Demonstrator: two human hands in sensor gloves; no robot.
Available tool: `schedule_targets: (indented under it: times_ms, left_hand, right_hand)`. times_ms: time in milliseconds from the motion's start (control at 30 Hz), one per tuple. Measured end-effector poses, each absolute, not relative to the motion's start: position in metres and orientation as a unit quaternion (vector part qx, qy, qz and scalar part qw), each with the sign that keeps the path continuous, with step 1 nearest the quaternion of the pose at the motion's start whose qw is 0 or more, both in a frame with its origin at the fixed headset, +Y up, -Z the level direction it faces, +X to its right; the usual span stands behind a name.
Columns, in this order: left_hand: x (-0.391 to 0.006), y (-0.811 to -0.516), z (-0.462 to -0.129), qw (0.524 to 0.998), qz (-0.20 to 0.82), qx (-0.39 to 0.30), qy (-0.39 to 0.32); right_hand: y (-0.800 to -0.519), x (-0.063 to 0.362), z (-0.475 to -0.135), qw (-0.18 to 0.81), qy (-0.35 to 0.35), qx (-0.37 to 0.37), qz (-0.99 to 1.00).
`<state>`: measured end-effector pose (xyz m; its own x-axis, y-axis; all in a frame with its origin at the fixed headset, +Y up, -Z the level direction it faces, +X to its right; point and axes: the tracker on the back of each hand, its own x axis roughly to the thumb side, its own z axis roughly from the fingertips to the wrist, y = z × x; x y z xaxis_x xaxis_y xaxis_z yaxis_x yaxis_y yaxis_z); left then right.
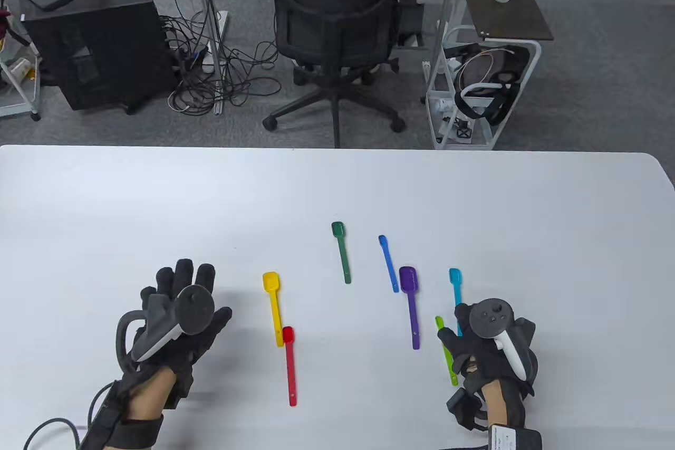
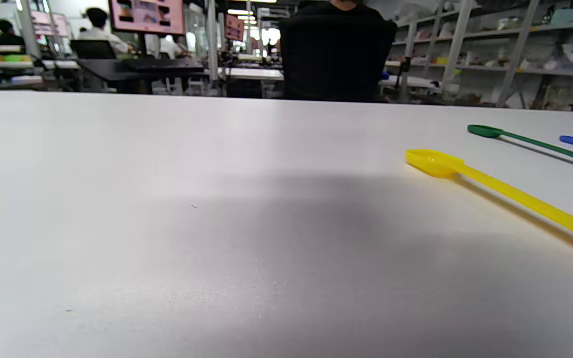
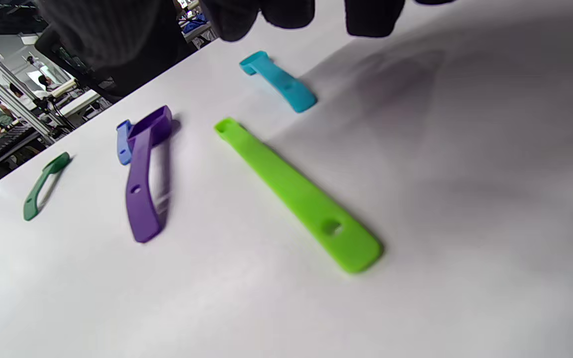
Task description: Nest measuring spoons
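Several coloured measuring spoons lie apart on the white table: yellow, red touching the yellow handle's end, dark green, blue, purple, cyan and lime green. My left hand is open with fingers spread, left of the yellow spoon, holding nothing. My right hand hovers over the handles of the lime and cyan spoons. In the right wrist view its fingertips hang above the cyan spoon and lime spoon, gripping neither.
The table's far edge runs across the middle of the table view. Beyond it stand an office chair and a white cart. The purple, blue and dark green spoons lie left of my right hand.
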<state>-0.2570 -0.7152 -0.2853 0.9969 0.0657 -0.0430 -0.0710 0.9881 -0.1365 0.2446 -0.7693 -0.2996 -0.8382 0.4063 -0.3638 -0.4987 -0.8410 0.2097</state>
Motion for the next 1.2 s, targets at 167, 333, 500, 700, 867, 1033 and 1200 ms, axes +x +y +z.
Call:
schedule_targets:
  times_ms: [167,333,500,700,867,1033,1200]
  left_hand:
    - [-0.255,-0.717,-0.285,0.996,0.039,-0.079,0.021]
    - [-0.256,-0.724,-0.295,0.997,0.033,-0.075,0.006]
    - [-0.255,-0.74,-0.308,0.994,0.052,-0.096,-0.007]
    - [-0.249,-0.752,-0.314,0.996,0.047,-0.067,-0.02]
    - [-0.24,-0.75,-0.312,0.999,0.028,-0.034,-0.027]
    - [-0.237,-0.75,-0.313,0.999,0.024,-0.019,-0.034]
    - [-0.236,-0.745,-0.307,1.0,0.001,-0.006,-0.029]
  right_hand:
    - [-0.773,0.24,-0.301,0.229,0.162,-0.148,0.948]
    - [-0.774,0.24,-0.304,0.233,0.167,-0.142,0.947]
    - [-0.77,0.227,-0.318,0.215,0.151,-0.121,0.957]
    - [-0.769,0.217,-0.316,0.083,0.111,-0.148,0.979]
    - [-0.76,0.215,-0.309,0.085,0.075,-0.148,0.982]
    - [-0.757,0.21,-0.305,0.067,0.049,-0.161,0.983]
    - [-0.74,0.182,-0.279,0.012,0.012,-0.135,0.991]
